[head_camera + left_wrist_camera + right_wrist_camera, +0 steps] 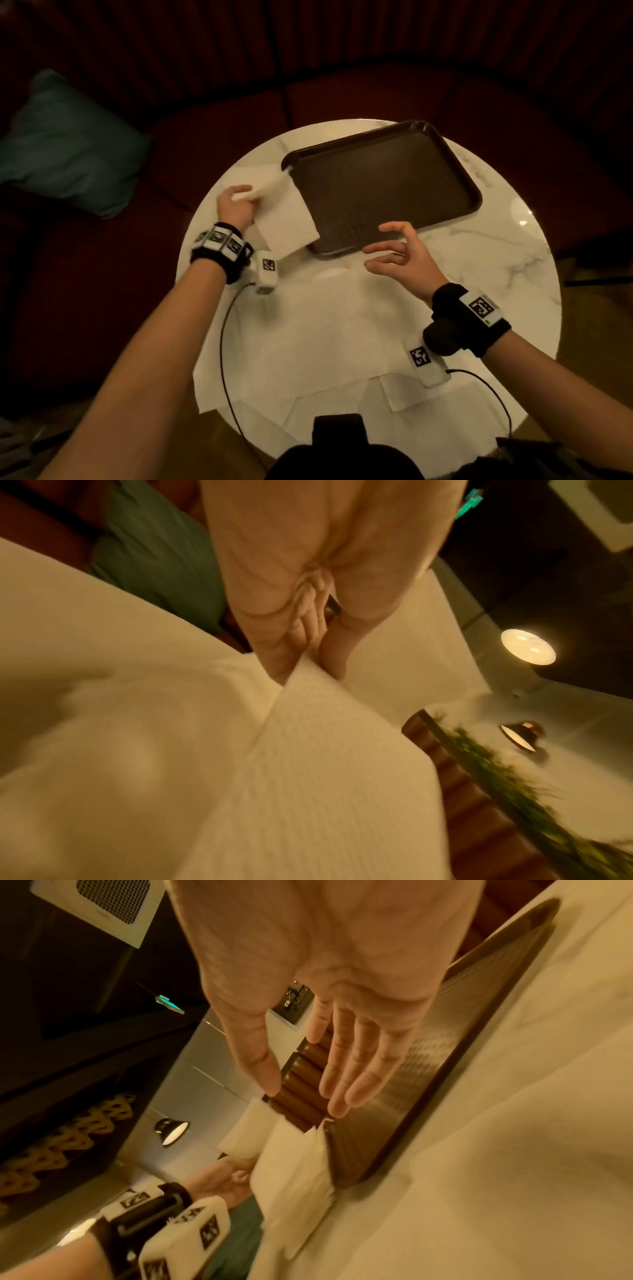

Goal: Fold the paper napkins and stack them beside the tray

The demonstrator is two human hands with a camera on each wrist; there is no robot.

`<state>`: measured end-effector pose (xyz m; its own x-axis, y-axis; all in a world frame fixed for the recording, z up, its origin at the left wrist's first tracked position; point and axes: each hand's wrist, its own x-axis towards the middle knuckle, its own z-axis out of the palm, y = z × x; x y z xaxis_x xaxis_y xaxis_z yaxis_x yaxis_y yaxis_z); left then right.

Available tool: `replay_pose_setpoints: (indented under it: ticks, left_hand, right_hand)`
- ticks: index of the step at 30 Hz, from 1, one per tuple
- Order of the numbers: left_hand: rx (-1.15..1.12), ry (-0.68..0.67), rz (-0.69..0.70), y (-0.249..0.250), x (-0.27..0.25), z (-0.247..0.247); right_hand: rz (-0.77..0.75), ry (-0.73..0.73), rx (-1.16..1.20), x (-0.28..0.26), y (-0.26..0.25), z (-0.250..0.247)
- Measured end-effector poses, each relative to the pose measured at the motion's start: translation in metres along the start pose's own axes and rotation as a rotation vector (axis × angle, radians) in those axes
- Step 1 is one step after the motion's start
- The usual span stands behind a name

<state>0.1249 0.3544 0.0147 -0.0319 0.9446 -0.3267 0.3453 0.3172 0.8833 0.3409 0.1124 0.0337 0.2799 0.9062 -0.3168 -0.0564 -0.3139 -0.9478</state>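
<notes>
The round white marbled surface (496, 260) carries a dark brown rectangular tray (394, 185) toward its far side. Large unfolded paper napkins (325, 329) lie spread flat over the near half, white and faintly embossed, their edges overlapping. Just left of the tray, a folded napkin (291, 219) lies as a flat white rectangle, its right edge seemingly lapping over the tray's rim, though the blur makes that uncertain. The left hand (236, 205) pinches a folded napkin (308, 750) between thumb and fingers (274, 656), lifted above the flat one. The right hand (404, 257) hovers at the tray's near edge, fingers (359, 1064) loosely spread, holding nothing.
</notes>
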Motion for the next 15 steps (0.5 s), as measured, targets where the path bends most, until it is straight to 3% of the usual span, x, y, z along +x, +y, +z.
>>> replay_pose_setpoints:
  ticks: [2, 5, 11, 15]
  left_hand:
    - [0.049, 0.063, -0.055, 0.005, 0.032, -0.004]
    - [0.239, 0.093, -0.005, 0.012, 0.055, -0.001]
    - [0.427, 0.023, 0.091, 0.009, 0.065, 0.014]
    - [0.455, 0.06, 0.181, 0.005, 0.061, 0.004]
  right_hand:
    - [0.023, 0.054, -0.008, 0.002, 0.007, -0.009]
    - [0.07, 0.128, 0.008, 0.001, 0.018, -0.022]
    - [0.102, 0.204, -0.015, -0.002, 0.031, -0.029]
    - [0.095, 0.186, -0.049, -0.002, 0.034, -0.022]
